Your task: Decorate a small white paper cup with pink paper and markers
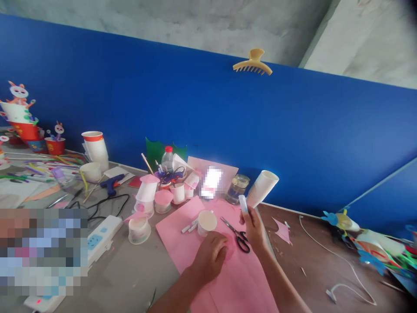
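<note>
In the head view, the only one on file, we find both hands at work over a pink sheet (241,282) on the table.

We record the right hand (254,228) holding a white stick (243,204) near its end, pinched between thumb and fingers, the stick pointing up and tilted slightly left. The left hand (208,256) lies low over the sheet, fingers curled; a pink disc (230,250) shows beside the fingertips, but whether they grip it we cannot tell.

The cup (207,222) stands upright on the sheet, just beyond the left hand, with more white sticks (185,229) beside it. Scissors (241,241) lie between the hands, black loops toward us.

Behind these we note a jar (237,190), a leaning stack of cups (263,187) and a phone (211,180) — its screen is blurred. To the left stand cups with pink tops (163,198); farther out lie a glue gun (112,183) and a power strip (100,239). On the brown surface at right we observe a pink scrap (282,231) and a white cable (331,296). A hair clip (254,65) sits at the top of the blue panel (195,100).
</note>
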A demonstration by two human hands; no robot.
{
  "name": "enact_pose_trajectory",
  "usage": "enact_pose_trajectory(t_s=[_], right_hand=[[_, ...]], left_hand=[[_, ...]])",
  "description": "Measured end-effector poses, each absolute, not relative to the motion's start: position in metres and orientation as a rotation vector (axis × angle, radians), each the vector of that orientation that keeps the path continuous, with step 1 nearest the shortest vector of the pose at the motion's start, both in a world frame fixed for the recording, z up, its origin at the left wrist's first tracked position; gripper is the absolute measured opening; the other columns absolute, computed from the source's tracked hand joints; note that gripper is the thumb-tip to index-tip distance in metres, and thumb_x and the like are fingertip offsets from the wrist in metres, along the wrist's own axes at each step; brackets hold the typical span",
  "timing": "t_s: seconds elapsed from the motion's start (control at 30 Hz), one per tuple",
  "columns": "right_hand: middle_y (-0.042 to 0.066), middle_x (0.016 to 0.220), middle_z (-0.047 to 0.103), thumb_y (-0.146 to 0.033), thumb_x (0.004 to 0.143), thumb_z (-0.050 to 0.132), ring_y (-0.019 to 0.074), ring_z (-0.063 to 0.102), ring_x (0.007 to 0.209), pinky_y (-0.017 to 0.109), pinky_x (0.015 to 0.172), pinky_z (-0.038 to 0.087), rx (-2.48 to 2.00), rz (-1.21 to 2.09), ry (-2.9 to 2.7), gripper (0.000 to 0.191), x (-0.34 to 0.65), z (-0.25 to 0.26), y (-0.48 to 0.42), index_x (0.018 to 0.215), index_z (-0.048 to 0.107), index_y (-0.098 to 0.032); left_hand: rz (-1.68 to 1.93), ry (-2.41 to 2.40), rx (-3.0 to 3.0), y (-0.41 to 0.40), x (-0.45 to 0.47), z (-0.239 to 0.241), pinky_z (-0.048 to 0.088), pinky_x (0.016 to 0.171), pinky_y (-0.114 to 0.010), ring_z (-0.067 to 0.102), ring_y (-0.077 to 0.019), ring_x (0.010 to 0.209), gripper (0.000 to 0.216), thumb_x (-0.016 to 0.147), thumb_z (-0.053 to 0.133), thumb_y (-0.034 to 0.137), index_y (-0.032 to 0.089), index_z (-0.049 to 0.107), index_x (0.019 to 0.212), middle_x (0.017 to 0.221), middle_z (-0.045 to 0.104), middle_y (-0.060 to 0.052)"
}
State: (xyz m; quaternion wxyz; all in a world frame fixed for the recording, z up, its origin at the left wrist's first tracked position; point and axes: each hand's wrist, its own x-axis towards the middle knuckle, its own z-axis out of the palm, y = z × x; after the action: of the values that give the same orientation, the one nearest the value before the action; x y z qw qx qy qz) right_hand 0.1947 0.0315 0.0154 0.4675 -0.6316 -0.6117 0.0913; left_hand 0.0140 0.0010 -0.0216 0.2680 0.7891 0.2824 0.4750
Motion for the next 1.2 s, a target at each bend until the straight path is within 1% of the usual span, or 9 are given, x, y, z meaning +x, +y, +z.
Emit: enact_pose_trajectory(t_s=[0.07, 0.17, 0.3, 0.57, 0.73, 0.83, 1.0, 1.1, 1.2], right_hand=[[-0.003, 0.057, 0.044, -0.043, 0.095, 0.032, 0.0134, 0.042, 0.047, 0.026, 0.046, 0.039, -1.385, 0.453, -1.405, 0.033, 0.187, 0.014, -0.001, 0.104, 0.055, -0.020], [-0.004, 0.055, 0.044, -0.052, 0.088, 0.048, 0.0112, 0.042, 0.048, 0.023, 0.046, 0.037, -1.191, 0.809, -1.328, 0.039, 0.171, 0.007, -0.036, 0.104, 0.060, -0.018], [-0.002, 0.060, 0.050, -0.052, 0.081, 0.060, 0.0106, 0.042, 0.052, 0.023, 0.048, 0.036, -1.100, 0.960, -1.268, 0.038, 0.151, 0.002, -0.052, 0.097, 0.064, -0.018], [-0.003, 0.055, 0.050, -0.053, 0.085, 0.057, 0.0074, 0.040, 0.046, 0.020, 0.045, 0.029, -0.877, 1.315, -1.111, 0.038, 0.143, 0.002, -0.062, 0.084, 0.061, -0.015], [0.002, 0.051, 0.059, -0.055, 0.083, 0.058, 0.0069, 0.043, 0.038, 0.019, 0.042, 0.031, -0.678, 1.644, -0.853, 0.042, 0.132, -0.006, -0.066, 0.075, 0.060, -0.013], [0.006, 0.062, 0.066, -0.049, 0.078, 0.066, 0.0085, 0.052, 0.043, 0.020, 0.046, 0.038, -0.550, 1.773, -0.695, 0.038, 0.124, -0.009, -0.068, 0.075, 0.066, -0.011], [0.007, 0.064, 0.068, -0.043, 0.074, 0.073, 0.0125, 0.061, 0.058, 0.022, 0.060, 0.045, -0.418, 1.848, -0.641, 0.032, 0.120, -0.012, -0.070, 0.073, 0.070, -0.011], [0.005, 0.067, 0.068, -0.046, 0.072, 0.073, 0.0155, 0.063, 0.062, 0.029, 0.069, 0.048, -0.373, 1.846, -0.621, 0.031, 0.122, -0.013, -0.071, 0.075, 0.070, -0.015], [0.003, 0.078, 0.069, -0.046, 0.072, 0.073, 0.0173, 0.065, 0.067, 0.035, 0.076, 0.048, -0.351, 1.878, -0.585, 0.029, 0.123, -0.014, -0.072, 0.083, 0.069, -0.019]], left_hand=[[1.317, 0.775, 1.992, -0.001, 0.013, -0.020, 0.045, 0.083, -0.041, 0.055, -0.0228, 0.093, 0.022, 0.089, 0.044, 0.023, 0.016, 0.054, 0.107, 0.099, 0.062, -0.013], [1.293, 0.736, 1.707, -0.005, 0.012, -0.010, 0.045, 0.085, -0.041, 0.056, -0.0228, 0.094, 0.029, 0.087, 0.050, 0.035, 0.016, 0.054, 0.109, 0.100, 0.062, -0.012], [1.016, 0.497, 1.307, -0.010, 0.017, 0.008, 0.046, 0.062, -0.030, 0.057, -0.0159, 0.066, 0.033, 0.082, 0.057, 0.047, 0.016, 0.056, 0.093, 0.073, 0.059, -0.003], [0.929, 0.338, 1.034, -0.010, 0.013, 0.012, 0.043, 0.052, -0.024, 0.053, -0.0113, 0.055, 0.027, 0.079, 0.066, 0.039, 0.015, 0.057, 0.084, 0.064, 0.051, 0.002], [0.786, 0.286, 0.983, -0.010, 0.013, 0.007, 0.044, 0.041, -0.021, 0.054, -0.0111, 0.043, 0.035, 0.082, 0.060, 0.045, 0.015, 0.056, 0.100, 0.055, 0.054, 0.003], [0.678, 0.285, 0.929, -0.014, 0.014, 0.004, 0.043, 0.032, -0.021, 0.047, -0.0087, 0.029, 0.039, 0.085, 0.053, 0.049, 0.015, 0.057, 0.104, 0.054, 0.057, 0.003], [0.628, 0.369, 0.964, -0.017, 0.010, 0.006, 0.033, 0.026, -0.012, 0.044, 0.0000, 0.030, 0.044, 0.078, 0.062, 0.051, 0.010, 0.064, 0.094, 0.084, 0.066, -0.007], [0.584, 0.365, 0.967, -0.016, 0.008, 0.007, 0.025, 0.024, -0.010, 0.041, 0.0007, 0.029, 0.043, 0.076, 0.065, 0.052, 0.011, 0.065, 0.087, 0.069, 0.062, -0.001], [0.589, 0.394, 0.931, -0.016, 0.007, 0.008, 0.024, 0.025, -0.012, 0.033, 0.0003, 0.024, 0.042, 0.079, 0.061, 0.053, 0.012, 0.064, 0.088, 0.048, 0.049, 0.007]])
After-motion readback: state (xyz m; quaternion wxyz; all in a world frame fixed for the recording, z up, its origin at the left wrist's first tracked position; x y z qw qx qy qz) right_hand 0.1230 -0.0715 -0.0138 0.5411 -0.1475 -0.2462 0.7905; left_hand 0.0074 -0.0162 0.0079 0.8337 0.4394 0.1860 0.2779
